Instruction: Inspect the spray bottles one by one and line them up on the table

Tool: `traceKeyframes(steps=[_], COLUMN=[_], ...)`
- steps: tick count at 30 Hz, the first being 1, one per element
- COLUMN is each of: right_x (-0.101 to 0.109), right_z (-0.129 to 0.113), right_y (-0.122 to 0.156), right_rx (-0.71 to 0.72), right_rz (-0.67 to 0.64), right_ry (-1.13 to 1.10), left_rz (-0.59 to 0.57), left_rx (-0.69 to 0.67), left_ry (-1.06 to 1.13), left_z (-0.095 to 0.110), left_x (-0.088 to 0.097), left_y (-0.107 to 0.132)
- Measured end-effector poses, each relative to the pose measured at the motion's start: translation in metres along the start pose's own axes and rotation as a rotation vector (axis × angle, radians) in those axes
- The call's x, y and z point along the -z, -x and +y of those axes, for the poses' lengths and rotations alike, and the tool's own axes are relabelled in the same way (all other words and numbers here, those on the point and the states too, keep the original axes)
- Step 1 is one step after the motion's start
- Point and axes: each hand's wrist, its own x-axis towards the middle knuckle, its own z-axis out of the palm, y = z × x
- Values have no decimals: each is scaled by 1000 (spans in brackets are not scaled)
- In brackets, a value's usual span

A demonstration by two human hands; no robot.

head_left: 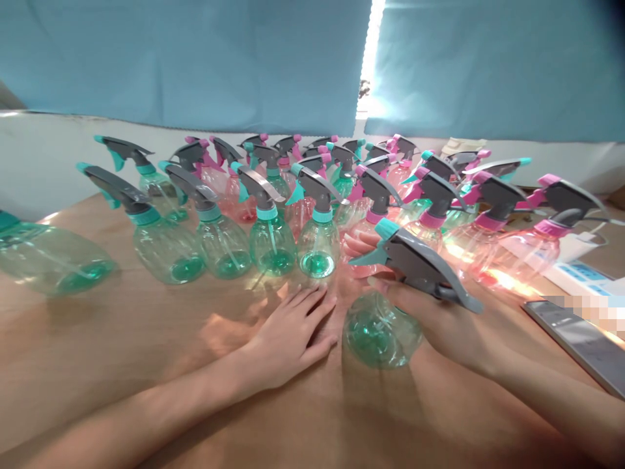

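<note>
My right hand [446, 329] grips a green spray bottle [378, 332] around its neck, just under the grey and turquoise trigger head. The bottle is tilted, its clear green body low over the wooden table. Fingertips show on the far side of the neck. My left hand [286, 339] lies palm down on the table to the left of that bottle, fingers spread and holding nothing. Just beyond the left fingertips stand a green spray bottle [317, 251] and, beside it, another green spray bottle [273, 247].
Several green and pink spray bottles stand in rows across the back, among them a pink one [530, 251]. A green bottle [58, 260] is at the left edge. A phone [581, 339] lies on the right. Blue curtains [195, 65] hang behind the wooden table [146, 339].
</note>
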Motion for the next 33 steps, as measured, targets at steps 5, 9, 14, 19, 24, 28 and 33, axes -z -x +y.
traceKeyframes(steps=[5,9,14,19,24,28,33], right_x=[0,1,0,-2,-3,-3,0], right_z=[1,2,1,-2,-3,-8,-5], right_y=[0,0,0,-2,-2,-2,0], right_rx=[23,12,22,28,38,37,-39], right_rz=[-24,-11,-8,-6,-17,-7,48], right_ry=[-33,9,-6,-46,-57,-67,-38], left_rz=[1,1,-5,-5,-1,11,6], left_rx=[3,10,2,8,8,0,0], left_ry=[-2,15,-13,-6,1,10,15], left_z=[0,0,1,1,0,1,1], left_x=[1,1,1,1,1,1,1], left_y=[0,0,0,1,1,1,0])
